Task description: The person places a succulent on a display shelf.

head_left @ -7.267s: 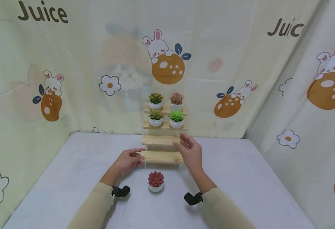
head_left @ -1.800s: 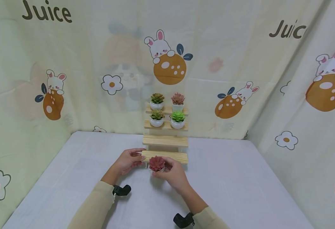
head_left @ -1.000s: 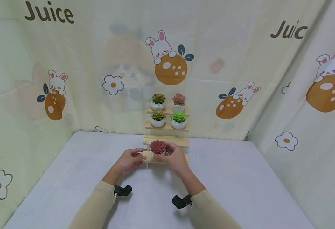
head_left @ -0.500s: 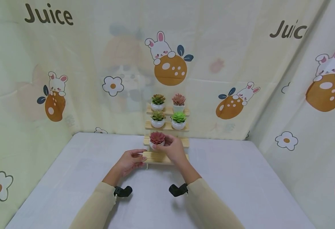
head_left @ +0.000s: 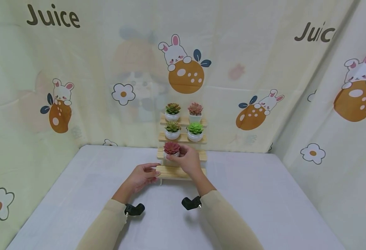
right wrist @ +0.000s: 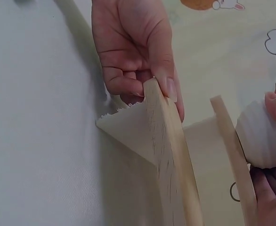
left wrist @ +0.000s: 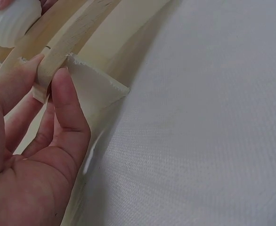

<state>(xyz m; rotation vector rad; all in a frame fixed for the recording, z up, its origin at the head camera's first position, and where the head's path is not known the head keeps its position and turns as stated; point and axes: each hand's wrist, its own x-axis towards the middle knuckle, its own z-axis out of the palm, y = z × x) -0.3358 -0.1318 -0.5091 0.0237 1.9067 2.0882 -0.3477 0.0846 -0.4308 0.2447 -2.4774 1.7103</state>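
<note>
My left hand [head_left: 141, 177] pinches the left end of the lowest board of a stepped wooden shelf stand [head_left: 174, 173]; in the left wrist view the thumb and fingers [left wrist: 67, 96] clasp that board end. With thumb and fingers, my right hand [head_left: 189, 161] holds a red succulent in a white pot [head_left: 171, 148] at the left part of the second board from the bottom. In the right wrist view the ribbed white pot [right wrist: 260, 136] is against that board, upright relative to it. Whether its full weight rests there I cannot tell.
On the top board stand a dark green succulent [head_left: 172, 109] and a pink one [head_left: 195, 109]. The board below carries an olive-green succulent [head_left: 172, 130] and a bright green one [head_left: 195, 131]. A white cloth covers the table [head_left: 251, 194]; a printed curtain [head_left: 226, 45] hangs behind.
My right hand has taken the red succulent from the table in front of the stand and lifted it past the lowest board to the second. My left hand stays on the lowest board's end.
</note>
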